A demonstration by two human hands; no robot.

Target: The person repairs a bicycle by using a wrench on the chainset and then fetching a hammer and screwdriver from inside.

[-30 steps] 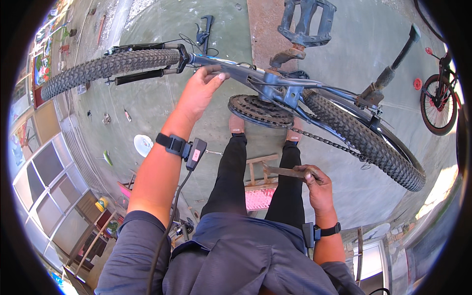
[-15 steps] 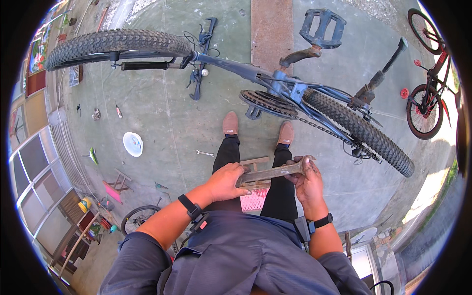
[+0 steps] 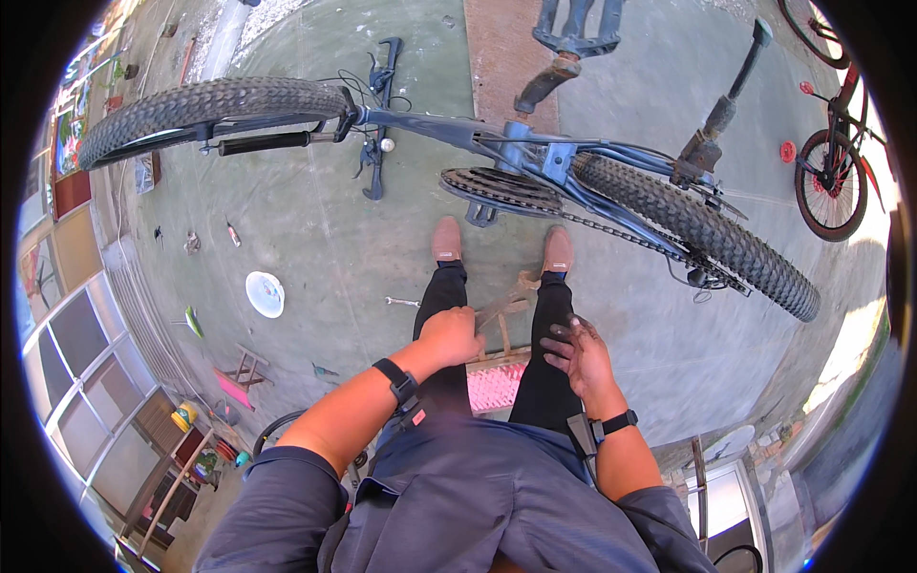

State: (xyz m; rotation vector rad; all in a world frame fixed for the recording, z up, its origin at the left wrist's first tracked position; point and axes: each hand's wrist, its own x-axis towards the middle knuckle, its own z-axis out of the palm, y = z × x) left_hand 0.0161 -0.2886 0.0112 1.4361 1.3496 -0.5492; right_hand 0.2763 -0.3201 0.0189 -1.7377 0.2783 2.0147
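Note:
My left hand (image 3: pixel 449 336) is closed around a rusty metal wrench (image 3: pixel 504 304) in front of my legs. My right hand (image 3: pixel 576 351) hangs beside it with greasy fingers spread and nothing in it. Ahead, a blue bicycle (image 3: pixel 521 143) stands upside down on the concrete, with its front wheel (image 3: pixel 205 110) at the left and its rear wheel (image 3: pixel 702 234) at the right. Its chainring (image 3: pixel 499 187) and chain face my feet, and one pedal (image 3: pixel 573 29) sticks up at the top.
A small spanner (image 3: pixel 401 303) lies on the ground left of my left leg, with a white plate (image 3: pixel 265 292) farther left. A pink stool (image 3: pixel 492 380) stands behind my legs. A red bicycle (image 3: pixel 836 158) is parked at the far right. Shelves and clutter line the left wall.
My right hand has let go of the wrench and opened. My left hand now holds it alone. The view has tilted, so the bicycle sits lower in the picture.

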